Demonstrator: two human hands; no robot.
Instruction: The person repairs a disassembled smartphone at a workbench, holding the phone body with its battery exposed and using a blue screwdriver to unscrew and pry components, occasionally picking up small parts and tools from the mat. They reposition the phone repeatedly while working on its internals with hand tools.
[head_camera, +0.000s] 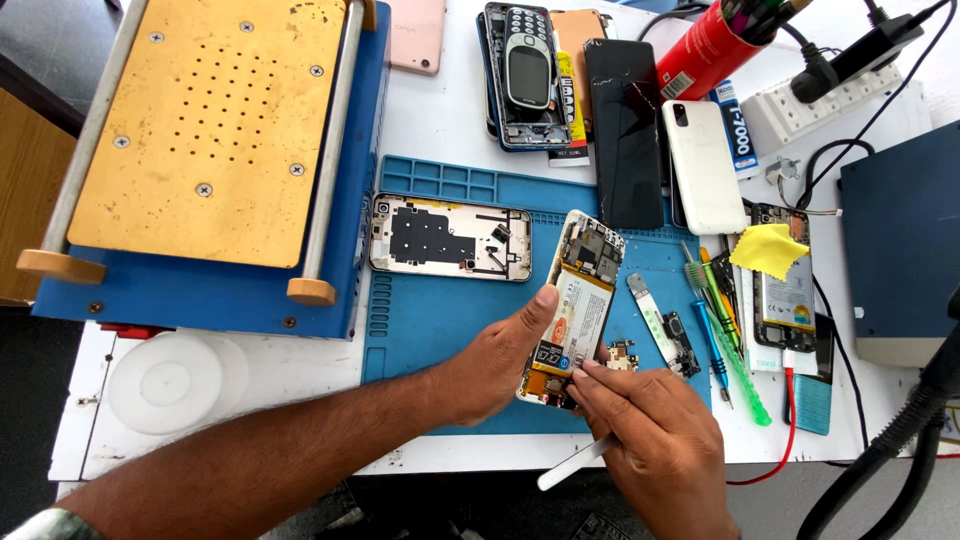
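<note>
Phone (575, 305) with its back off, battery and boards bare, tilts above the blue mat (440, 320) in the left hand's (500, 360) closed grip, while the right hand (650, 440), pinching a white pry tool (572, 465), could slip and gouge the lower board.

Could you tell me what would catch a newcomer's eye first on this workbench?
Probably the opened phone at the centre, steadied by the left hand above the blue mat while the right hand works a white pry tool at its lower end. Next, the big machine with a yellow plate at upper left. Then the pile of phones along the top edge.
</note>
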